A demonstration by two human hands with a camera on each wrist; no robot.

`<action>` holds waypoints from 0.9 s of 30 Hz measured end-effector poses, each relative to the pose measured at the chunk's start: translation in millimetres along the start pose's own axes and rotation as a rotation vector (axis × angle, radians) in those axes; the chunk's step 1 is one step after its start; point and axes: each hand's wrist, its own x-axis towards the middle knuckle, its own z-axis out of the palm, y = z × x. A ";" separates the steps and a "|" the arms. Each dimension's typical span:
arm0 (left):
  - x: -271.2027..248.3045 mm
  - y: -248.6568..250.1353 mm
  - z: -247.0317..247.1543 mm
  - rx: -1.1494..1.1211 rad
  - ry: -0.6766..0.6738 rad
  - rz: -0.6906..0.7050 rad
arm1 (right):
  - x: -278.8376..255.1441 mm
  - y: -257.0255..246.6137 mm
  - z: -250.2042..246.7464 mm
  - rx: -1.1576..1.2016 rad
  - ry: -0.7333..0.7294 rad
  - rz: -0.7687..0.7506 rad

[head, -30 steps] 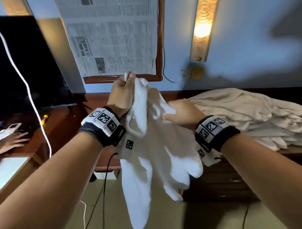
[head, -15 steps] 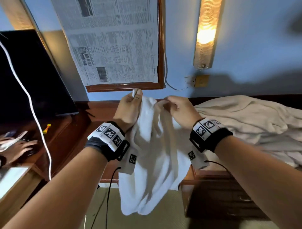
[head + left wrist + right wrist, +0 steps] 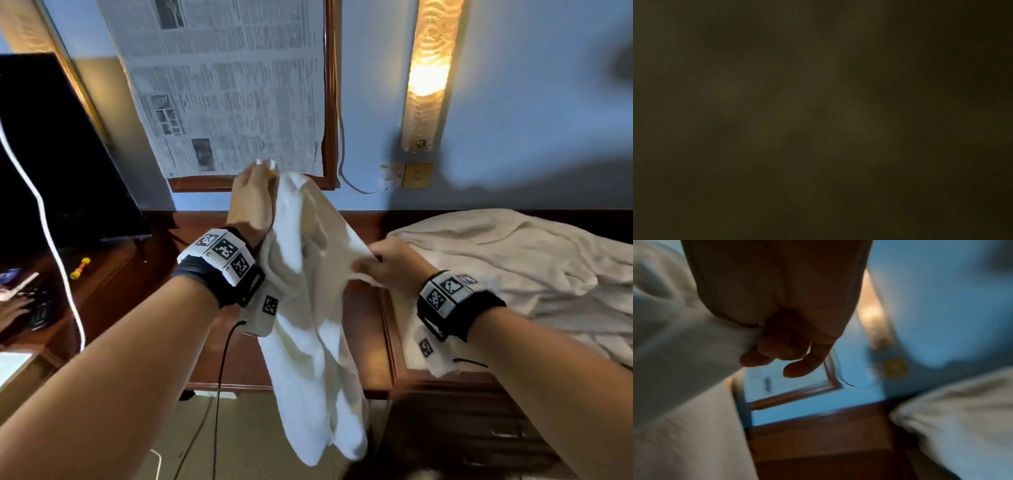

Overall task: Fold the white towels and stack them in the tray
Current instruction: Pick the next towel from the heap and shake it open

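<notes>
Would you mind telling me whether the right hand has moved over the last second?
Yes. The right hand, pinching the white towel, has dropped lower and to the right, away from the left hand, ending at the edge of the towel pile.

Right hand [image 3: 781, 321]: seen from the wrist, fingers curled, pinching a fold of white towel [image 3: 680, 353] that fills the left side of the view and hangs down. Heap of pale towels [image 3: 962, 410]: lower right, resting on dark wooden furniture [image 3: 828, 434]. Blue wall [image 3: 941, 305]: behind, with a lit wall lamp [image 3: 871, 316], a yellow switch plate [image 3: 895, 368], and the corner of a wooden frame [image 3: 818, 389] around printed paper. Whole view blurred.
</notes>
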 end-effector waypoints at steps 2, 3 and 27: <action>3.8 -0.3 1.6 -0.003 -0.019 0.023 | -7.8 31.0 -0.4 0.150 0.057 0.132; 5.4 -1.1 0.9 -0.024 -0.049 0.022 | -10.0 43.3 -0.7 0.194 0.062 0.185; 15.5 41.2 -195.6 -0.059 -0.585 0.420 | 28.6 -271.7 -25.3 0.274 0.321 -0.363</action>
